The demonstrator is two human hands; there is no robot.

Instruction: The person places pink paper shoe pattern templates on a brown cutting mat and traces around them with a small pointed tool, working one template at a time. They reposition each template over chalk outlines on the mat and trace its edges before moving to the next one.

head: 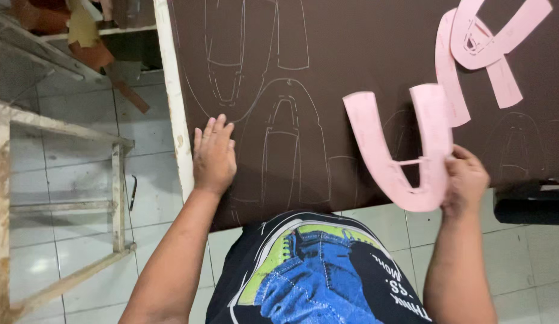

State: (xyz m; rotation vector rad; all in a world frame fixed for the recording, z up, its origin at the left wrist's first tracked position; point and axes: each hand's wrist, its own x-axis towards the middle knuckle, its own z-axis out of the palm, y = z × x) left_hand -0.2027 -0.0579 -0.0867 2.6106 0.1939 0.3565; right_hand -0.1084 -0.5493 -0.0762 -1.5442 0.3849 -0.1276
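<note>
Several outlines are already traced on the brown sheet [351,60], pressed flat by the open left hand [214,157], while the pink U-shaped pattern [405,150] is pinched in the right hand [467,180], not yet laid down

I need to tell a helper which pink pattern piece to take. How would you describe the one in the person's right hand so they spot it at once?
Start from the dark brown sheet marked with traced outlines. At its near edge, the right hand holds up a pink U-shaped template, arms pointing away from the person. Unlike the other pink pieces lying overlapped at the far right, it is lifted and has a thin bar across its opening.
</note>
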